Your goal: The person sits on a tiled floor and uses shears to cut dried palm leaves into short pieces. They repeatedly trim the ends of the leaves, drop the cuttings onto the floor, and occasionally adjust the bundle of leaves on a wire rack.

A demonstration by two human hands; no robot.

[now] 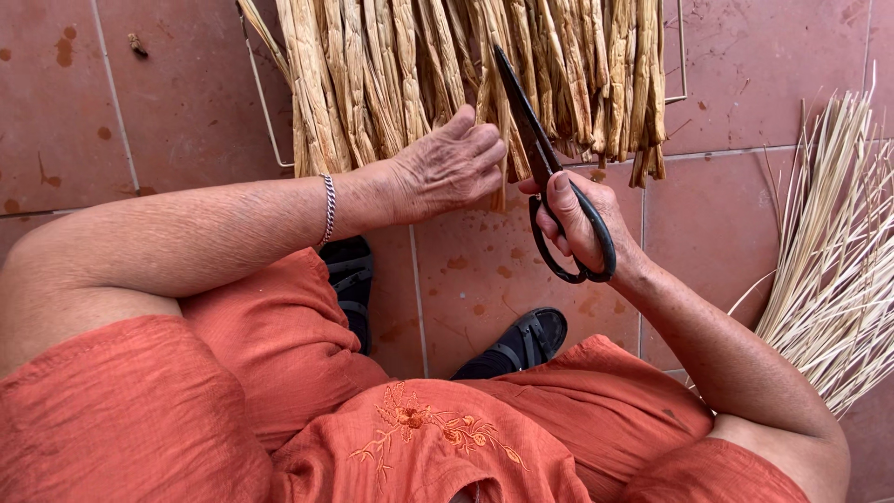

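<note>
Left hand (452, 168): palm down on the hanging dried rush strips (466, 74), fingers curled loosely around their lower ends, pinching a few.
Right hand (582, 228): fingers clenched through the loops of black scissors (549, 168), blades together, pointing up into the strips.
Strips: strung on a wire frame (265, 102) above the red floor tiles (186, 93), ends just over the tile seam.
Straw bundle (838, 261): fanned at the floor's right edge.
Risk: the blade tip sits just beside the left fingertips; likely nick if the strips shift.
</note>
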